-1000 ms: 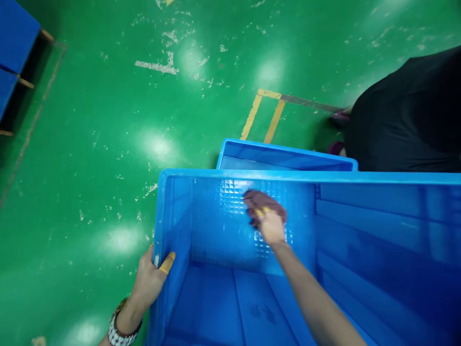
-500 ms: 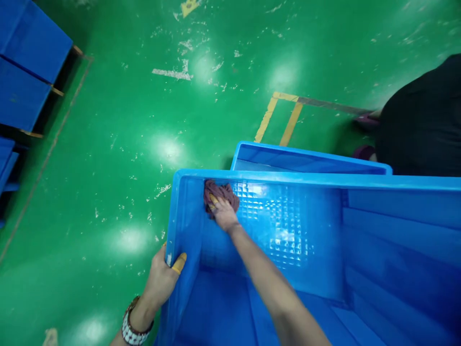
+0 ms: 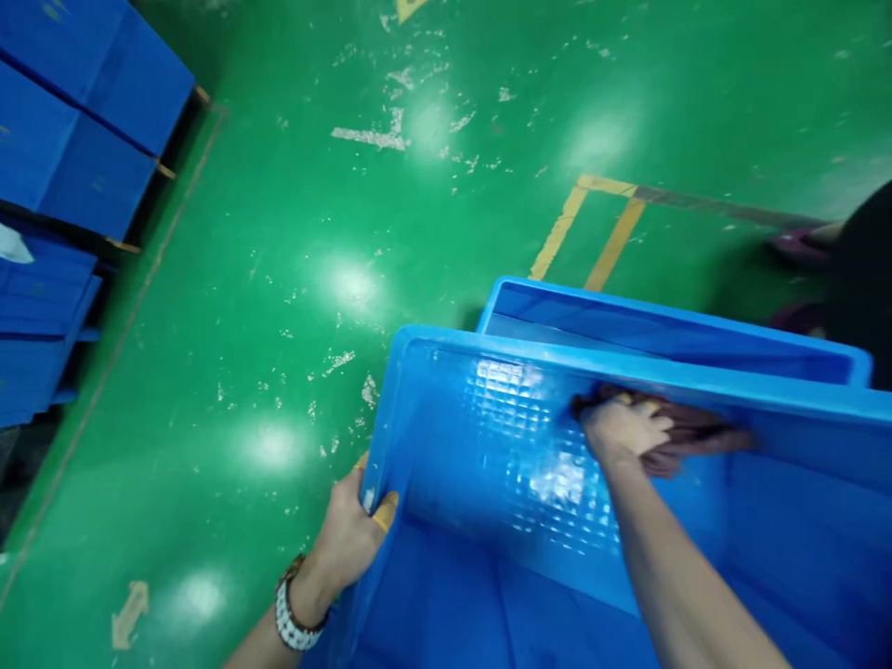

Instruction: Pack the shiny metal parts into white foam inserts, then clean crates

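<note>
A large blue plastic crate [image 3: 418, 372] fills the lower right, tipped so its inside faces me. My left hand [image 3: 352, 534], with a yellow finger cot on the thumb and a beaded watch at the wrist, grips the crate's left rim. My right hand [image 3: 620, 427] presses a dark reddish cloth [image 3: 689, 437] against the textured inner wall, just under the top rim toward the right. The cloth is blurred by motion.
A second blue crate [image 3: 669, 321] stands right behind the first. Someone in black clothing [image 3: 864, 279] is at the right edge, with a shoe nearby. Stacked blue crates [image 3: 62, 158] sit at the upper left on the green floor with yellow tape marks [image 3: 592, 223].
My right hand swept the cloth along the inner wall, first to the upper left corner, then right to under the top rim. The view shifted right. My left hand kept its hold.
</note>
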